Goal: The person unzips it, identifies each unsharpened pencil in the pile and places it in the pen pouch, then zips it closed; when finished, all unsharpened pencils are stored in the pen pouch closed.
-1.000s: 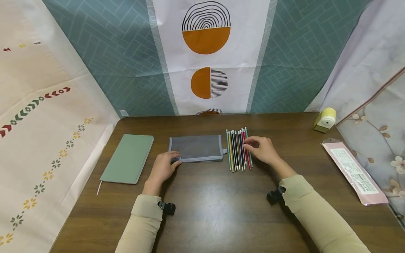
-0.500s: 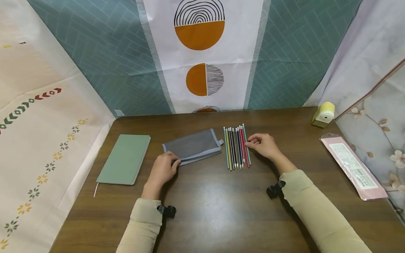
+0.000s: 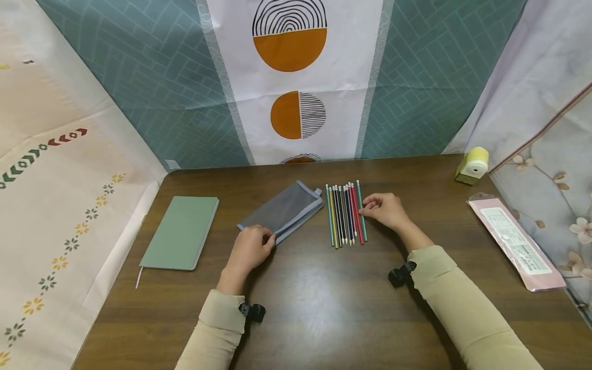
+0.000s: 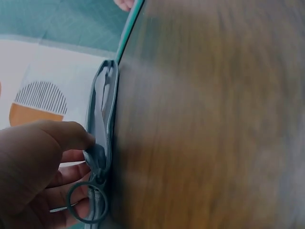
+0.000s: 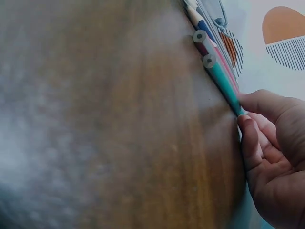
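Observation:
My left hand (image 3: 250, 249) pinches the near left corner of a grey zip pencil pouch (image 3: 283, 208), which lies slanted on the table. In the left wrist view the pouch's zip edge (image 4: 112, 98) gapes partway, and a round zip-pull ring (image 4: 70, 199) hangs by the fingers. Right of the pouch, several pencils (image 3: 342, 216) lie side by side in a row. At the row's right end my right hand (image 3: 386, 211) pinches a green pencil (image 5: 221, 81) between thumb and fingertips. That pencil lies close beside a red one (image 3: 355, 210).
A green notebook (image 3: 180, 234) with a ribbon lies on the left of the wooden table (image 3: 314, 308). At the back right stands a yellow pencil sharpener (image 3: 473, 167). A pink package (image 3: 515, 244) lies along the right edge. Patterned cloth (image 3: 185, 92) hangs behind.
The pouch has turned from straight to slanted, its right end swinging away from me, with my left hand pinching its corner and shifting right. My right hand has stayed at the green pencil.

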